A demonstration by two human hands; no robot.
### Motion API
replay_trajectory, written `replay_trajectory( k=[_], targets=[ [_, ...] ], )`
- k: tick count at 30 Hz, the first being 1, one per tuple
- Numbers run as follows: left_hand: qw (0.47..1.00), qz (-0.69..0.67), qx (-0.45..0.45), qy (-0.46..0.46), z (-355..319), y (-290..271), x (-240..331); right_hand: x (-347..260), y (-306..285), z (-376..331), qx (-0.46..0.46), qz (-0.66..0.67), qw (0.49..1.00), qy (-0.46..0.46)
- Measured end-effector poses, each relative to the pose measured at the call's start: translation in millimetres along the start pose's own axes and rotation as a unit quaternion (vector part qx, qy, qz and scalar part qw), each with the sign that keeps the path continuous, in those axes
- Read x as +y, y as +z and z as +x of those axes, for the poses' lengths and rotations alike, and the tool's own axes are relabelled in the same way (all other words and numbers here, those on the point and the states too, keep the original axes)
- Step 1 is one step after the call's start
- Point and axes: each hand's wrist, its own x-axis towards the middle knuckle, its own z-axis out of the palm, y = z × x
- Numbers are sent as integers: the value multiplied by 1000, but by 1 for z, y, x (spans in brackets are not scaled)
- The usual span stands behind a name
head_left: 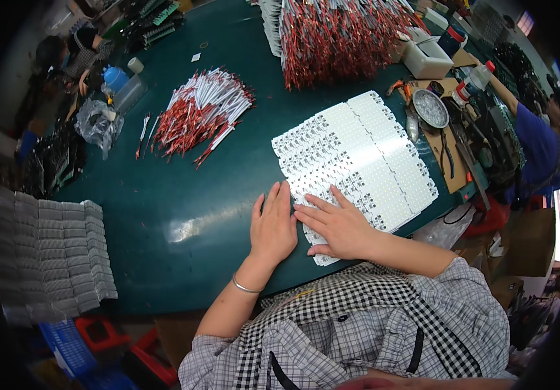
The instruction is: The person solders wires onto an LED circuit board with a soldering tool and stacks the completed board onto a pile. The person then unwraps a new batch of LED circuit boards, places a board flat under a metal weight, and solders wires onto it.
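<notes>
Both hands, left (272, 227) and right (338, 227), flat, grip released, at white panels' (358, 156) near edge

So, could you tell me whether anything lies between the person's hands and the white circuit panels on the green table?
Nothing visible does. The right hand lies flat on the white circuit panels, and the left hand rests at their near edge on the green table.

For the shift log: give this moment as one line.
left hand: flat on green table, beside panels | right hand: flat on white circuit panels | red-white wire pile: untouched
</notes>
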Motion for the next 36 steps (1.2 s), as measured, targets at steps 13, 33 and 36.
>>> replay_trajectory(
  k=[13,33,36],
  targets=[
    [998,55,-13,36,1,1,0,0,9,-6,29,-3,999,32],
    [996,69,-31,50,0,4,-2,1,9,-2,24,-15,996,79],
    [996,65,-37,46,0,4,-3,5,14,-2,39,-6,998,58]
  ],
)
